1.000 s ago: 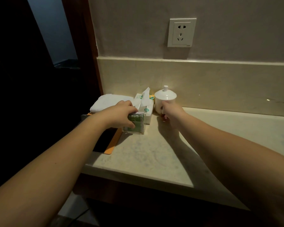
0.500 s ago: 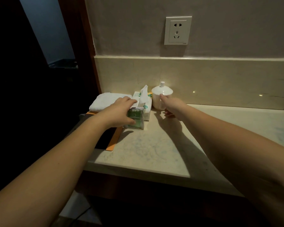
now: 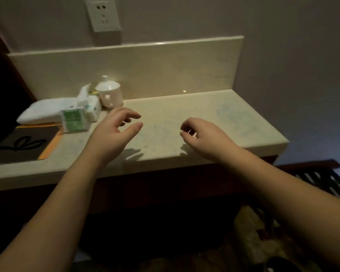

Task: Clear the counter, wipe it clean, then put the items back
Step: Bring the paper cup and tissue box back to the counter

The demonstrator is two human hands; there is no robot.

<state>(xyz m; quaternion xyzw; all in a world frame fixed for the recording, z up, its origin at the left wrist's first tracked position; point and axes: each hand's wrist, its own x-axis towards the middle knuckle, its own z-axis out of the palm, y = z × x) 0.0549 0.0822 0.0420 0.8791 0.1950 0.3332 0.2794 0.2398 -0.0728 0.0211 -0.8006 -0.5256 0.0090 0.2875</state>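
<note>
On the pale stone counter (image 3: pixel 214 122) a clear box with green contents (image 3: pixel 74 120) stands at the left, in front of a white tissue pack (image 3: pixel 89 107). A white lidded cup (image 3: pixel 110 93) stands against the backsplash, and a folded white towel (image 3: pixel 45 111) lies left of the tissues. My left hand (image 3: pixel 116 128) hovers over the counter just right of the green box, fingers relaxed, holding nothing. My right hand (image 3: pixel 202 136) hovers near the counter's middle with fingers loosely curled, empty.
A dark card with an orange border (image 3: pixel 24 146) lies at the counter's left end. A wall socket (image 3: pixel 103 14) sits above the backsplash. The counter ends at its right edge (image 3: pixel 283 140); a dark slatted rack (image 3: pixel 326 179) stands lower right.
Both hands have let go and drawn back: the left off the green box, the right away from the lidded cup. The view has swung right.
</note>
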